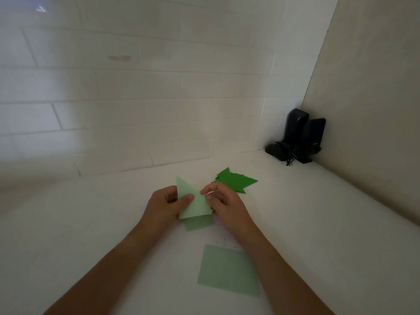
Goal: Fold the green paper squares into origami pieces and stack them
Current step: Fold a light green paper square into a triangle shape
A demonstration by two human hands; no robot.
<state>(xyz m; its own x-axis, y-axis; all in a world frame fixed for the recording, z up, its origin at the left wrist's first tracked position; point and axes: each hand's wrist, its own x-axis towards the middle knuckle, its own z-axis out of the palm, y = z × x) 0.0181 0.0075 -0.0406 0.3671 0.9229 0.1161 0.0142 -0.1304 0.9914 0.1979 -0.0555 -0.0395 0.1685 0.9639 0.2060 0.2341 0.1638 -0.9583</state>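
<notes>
Left hand (169, 201) and right hand (223, 198) pinch the folded paper (193, 205); behind it a dark-green stack (236, 180), nearer a flat square (227, 270), black speakers (295, 137) cornered on the counter (91, 223).

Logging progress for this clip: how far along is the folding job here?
Done: a pile of folded dark green pieces lies beyond the hands. In hand: the left hand and right hand hold a pale green sheet, partly folded to a point. Left: at least one flat pale green square waits nearer the person.
</notes>
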